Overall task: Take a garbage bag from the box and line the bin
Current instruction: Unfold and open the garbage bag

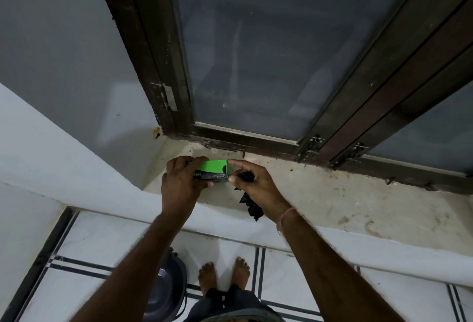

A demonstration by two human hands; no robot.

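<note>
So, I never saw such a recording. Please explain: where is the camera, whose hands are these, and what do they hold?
There is no machine here. One camera sits on a person's head and looks down, as far as that person's bare feet. The left hand grips a green box of garbage bags above a stone window sill. The right hand holds a crumpled black bag, and its thumb and forefinger touch the box's end. A dark bin stands on the tiled floor below.
</note>
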